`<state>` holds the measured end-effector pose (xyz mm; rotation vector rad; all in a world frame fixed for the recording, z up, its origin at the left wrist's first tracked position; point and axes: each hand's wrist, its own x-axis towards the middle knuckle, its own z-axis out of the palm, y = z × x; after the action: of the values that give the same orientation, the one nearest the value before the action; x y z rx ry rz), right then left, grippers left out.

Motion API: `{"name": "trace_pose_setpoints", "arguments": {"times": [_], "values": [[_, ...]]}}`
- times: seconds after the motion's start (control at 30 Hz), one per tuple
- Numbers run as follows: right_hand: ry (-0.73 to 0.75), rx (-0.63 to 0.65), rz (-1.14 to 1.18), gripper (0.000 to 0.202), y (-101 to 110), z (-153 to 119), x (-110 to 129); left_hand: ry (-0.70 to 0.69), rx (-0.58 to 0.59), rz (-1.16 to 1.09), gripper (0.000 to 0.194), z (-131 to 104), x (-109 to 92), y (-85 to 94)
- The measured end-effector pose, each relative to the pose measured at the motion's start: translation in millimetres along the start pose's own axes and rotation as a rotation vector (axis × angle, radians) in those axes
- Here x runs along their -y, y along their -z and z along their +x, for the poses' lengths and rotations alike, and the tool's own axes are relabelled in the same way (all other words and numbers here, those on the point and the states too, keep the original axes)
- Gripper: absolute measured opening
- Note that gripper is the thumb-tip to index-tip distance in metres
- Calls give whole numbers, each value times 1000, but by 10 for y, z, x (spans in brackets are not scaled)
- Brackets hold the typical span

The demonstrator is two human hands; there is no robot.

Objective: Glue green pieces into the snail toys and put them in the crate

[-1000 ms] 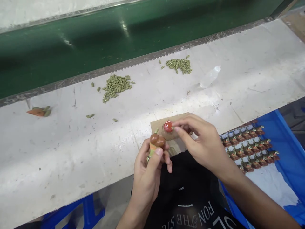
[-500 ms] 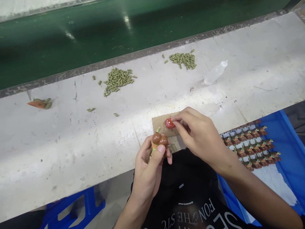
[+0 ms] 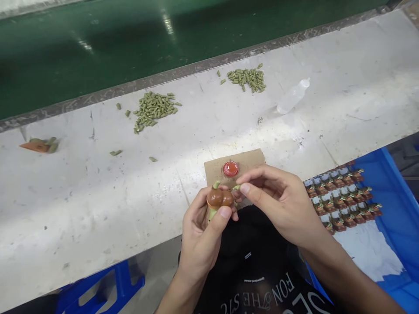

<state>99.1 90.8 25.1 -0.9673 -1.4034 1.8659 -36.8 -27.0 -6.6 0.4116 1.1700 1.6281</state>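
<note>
My left hand [image 3: 206, 222] is closed round a small figurine [image 3: 220, 197] with two rounded brown ends, an orange band and a light green part. One short green peg stands up from its left brown end. Between the thumb and forefinger of my right hand [image 3: 275, 196] is a small green peg [image 3: 236, 188], just right of the figurine. Behind both hands, a little round cap [image 3: 231, 168] of red liquid sits on a piece of cardboard [image 3: 252, 158].
Two piles of green pegs [image 3: 153, 109] lie on the white table [image 3: 98, 187]. A translucent squeeze bottle [image 3: 293, 97] lies behind. At far left is an orange and green piece [image 3: 38, 145]. Right, a blue bin [image 3: 393, 196] holds rows of figurines [image 3: 340, 198].
My right hand has moved from the red cap down to the figurine, carrying the green peg. The cap is now fully in view. The camera view has shifted slightly.
</note>
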Motion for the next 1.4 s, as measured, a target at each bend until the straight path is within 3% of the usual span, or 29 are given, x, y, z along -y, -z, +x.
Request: {"name": "trace_pose_setpoints", "arguments": {"times": [0.5,0.77,1.0,1.17,1.4], "values": [[-38,46,64,7,-2,-16,-41,20,32,135,19,-39,30,102],[55,47,-214,15,51,-58,-47,-57,10,293,20,-36,-13,139],[161,115,-401,19,126,-144,41,-112,142,425,23,14,-128,153],[231,134,-430,18,161,-216,14,-155,171,454,26,-17,-77,148],[216,88,-415,17,207,-383,-60,-146,273,481,26,-9,-19,125]]}}
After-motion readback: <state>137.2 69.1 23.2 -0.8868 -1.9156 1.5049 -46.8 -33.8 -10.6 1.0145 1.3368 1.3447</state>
